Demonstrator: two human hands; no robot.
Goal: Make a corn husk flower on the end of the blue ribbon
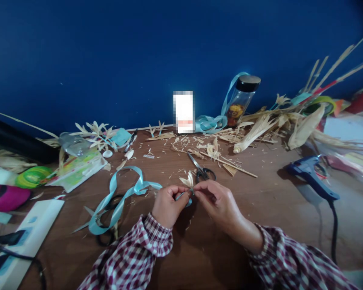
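Note:
Between my fingertips is a small corn-husk flower (187,179) with pale pointed petals facing up and away from me. My left hand (171,204) pinches its base, with light blue ribbon (136,187) running from the fingers out to the left in loose loops. My right hand (219,201) pinches at the flower's base from the other side; its thumb and fingertips meet there. Just beyond my hands lie black-handled scissors (205,174). Under the ribbon loops sits a second pair of scissors (104,239), partly hidden.
A blue hot glue gun (313,173) lies at the right, its cord trailing forward. A white power strip (33,237) is at the left. Husk scraps (213,149), a glass bottle (242,100) and finished husk flowers (98,135) line the back near the blue wall.

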